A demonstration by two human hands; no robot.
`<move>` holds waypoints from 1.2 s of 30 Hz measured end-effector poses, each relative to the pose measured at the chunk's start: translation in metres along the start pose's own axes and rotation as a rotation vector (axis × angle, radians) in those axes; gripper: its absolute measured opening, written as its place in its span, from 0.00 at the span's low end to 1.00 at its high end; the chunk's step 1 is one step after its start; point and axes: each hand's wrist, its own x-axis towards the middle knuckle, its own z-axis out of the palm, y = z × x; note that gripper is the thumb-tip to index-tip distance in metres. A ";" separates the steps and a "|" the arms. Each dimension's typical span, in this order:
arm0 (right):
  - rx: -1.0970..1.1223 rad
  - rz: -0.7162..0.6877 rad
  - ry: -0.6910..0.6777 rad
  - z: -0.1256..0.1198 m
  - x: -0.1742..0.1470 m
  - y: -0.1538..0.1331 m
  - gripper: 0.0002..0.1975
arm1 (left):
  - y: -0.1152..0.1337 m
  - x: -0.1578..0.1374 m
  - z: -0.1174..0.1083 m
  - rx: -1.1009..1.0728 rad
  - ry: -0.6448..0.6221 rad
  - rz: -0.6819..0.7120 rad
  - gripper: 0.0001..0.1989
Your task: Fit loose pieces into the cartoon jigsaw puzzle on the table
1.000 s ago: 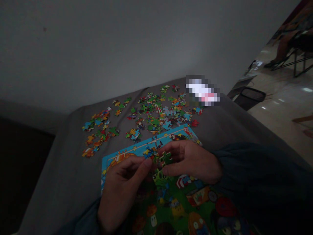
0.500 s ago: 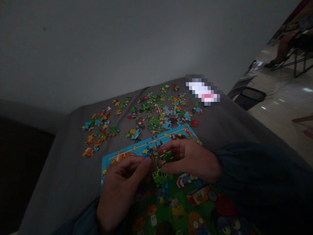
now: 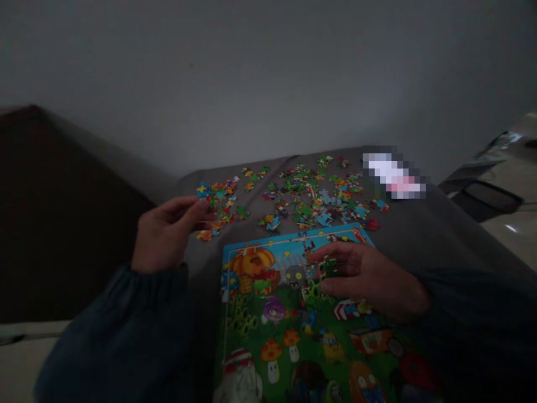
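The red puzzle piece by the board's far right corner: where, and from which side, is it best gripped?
Pinch the red piece by its outer edges, probably from the right: it lies flat on gray cloth, with other pieces and the board leftward.

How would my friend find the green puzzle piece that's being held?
On the gray cloth, find the cartoon picture board. Over it is the right hand, holding the green jigsaw piece. Unlike the loose pieces beyond, it's held; unlike the blue piece in the left hand, it's green.
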 end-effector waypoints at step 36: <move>-0.377 -0.043 -0.072 0.114 0.012 -0.013 0.31 | -0.015 0.010 -0.007 -0.051 -0.097 0.319 0.09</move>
